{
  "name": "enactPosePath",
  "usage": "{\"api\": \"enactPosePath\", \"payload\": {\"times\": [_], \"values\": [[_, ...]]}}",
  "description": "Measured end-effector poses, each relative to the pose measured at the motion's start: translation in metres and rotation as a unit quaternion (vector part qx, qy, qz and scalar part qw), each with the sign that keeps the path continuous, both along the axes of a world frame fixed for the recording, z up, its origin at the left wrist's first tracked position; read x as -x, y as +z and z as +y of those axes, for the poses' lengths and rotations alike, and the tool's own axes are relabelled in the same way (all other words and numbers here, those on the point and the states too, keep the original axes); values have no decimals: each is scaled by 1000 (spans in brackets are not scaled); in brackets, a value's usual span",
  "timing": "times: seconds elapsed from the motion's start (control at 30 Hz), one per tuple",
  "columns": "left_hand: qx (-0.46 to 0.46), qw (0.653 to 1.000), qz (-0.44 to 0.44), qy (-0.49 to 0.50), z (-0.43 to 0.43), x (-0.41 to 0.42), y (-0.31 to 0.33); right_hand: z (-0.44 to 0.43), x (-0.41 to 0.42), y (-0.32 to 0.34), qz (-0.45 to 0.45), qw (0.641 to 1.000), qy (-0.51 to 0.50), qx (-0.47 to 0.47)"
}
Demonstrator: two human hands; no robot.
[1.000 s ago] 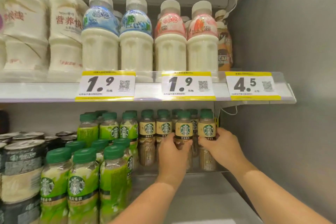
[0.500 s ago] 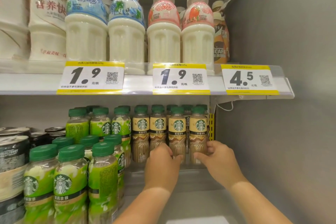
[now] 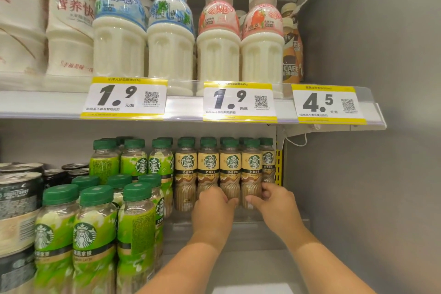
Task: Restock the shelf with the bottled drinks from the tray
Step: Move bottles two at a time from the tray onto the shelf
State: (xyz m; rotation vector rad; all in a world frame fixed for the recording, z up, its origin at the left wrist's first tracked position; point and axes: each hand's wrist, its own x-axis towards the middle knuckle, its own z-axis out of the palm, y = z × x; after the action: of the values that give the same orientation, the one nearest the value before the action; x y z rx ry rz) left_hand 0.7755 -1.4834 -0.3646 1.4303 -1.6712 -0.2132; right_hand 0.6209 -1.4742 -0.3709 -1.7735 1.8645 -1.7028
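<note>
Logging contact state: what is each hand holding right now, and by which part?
Both grip beige-label latte bottles low on the body: left hand on one, right hand on its neighbour.

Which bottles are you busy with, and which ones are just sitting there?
Part of the job:
left hand
right hand
tan coffee bottles
lower shelf

Just sitting there:
green bottles
white milk bottles
dark cans
price tags

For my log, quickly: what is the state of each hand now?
Left hand: closed on a latte bottle.
Right hand: closed on the next latte bottle.
</note>
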Motion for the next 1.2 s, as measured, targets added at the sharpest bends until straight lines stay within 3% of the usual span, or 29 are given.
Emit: {"api": "enactPosePath", "payload": {"times": [0.17,0.33,0.47,0.57,0.8,1.03,1.2], "values": [[-9,998,-29,-58,12,-9,7,8,0,1,24,999,16,-19],[53,972,-211,-84,37,-31,14,34,0,-1,135,988,24,-76],[24,928,-356,-108,57,-48,15,65,5,6,267,947,-50,-174],[-29,897,-415,-152,69,-63,9,88,2,13,353,902,-70,-237],[-70,873,-424,-232,98,-87,1,164,-18,16,415,868,-115,-250],[42,853,-449,-261,164,-121,-23,254,-64,-35,401,876,-126,-235],[106,840,-437,-302,224,-165,-82,320,-107,-92,417,871,-133,-222]]}}
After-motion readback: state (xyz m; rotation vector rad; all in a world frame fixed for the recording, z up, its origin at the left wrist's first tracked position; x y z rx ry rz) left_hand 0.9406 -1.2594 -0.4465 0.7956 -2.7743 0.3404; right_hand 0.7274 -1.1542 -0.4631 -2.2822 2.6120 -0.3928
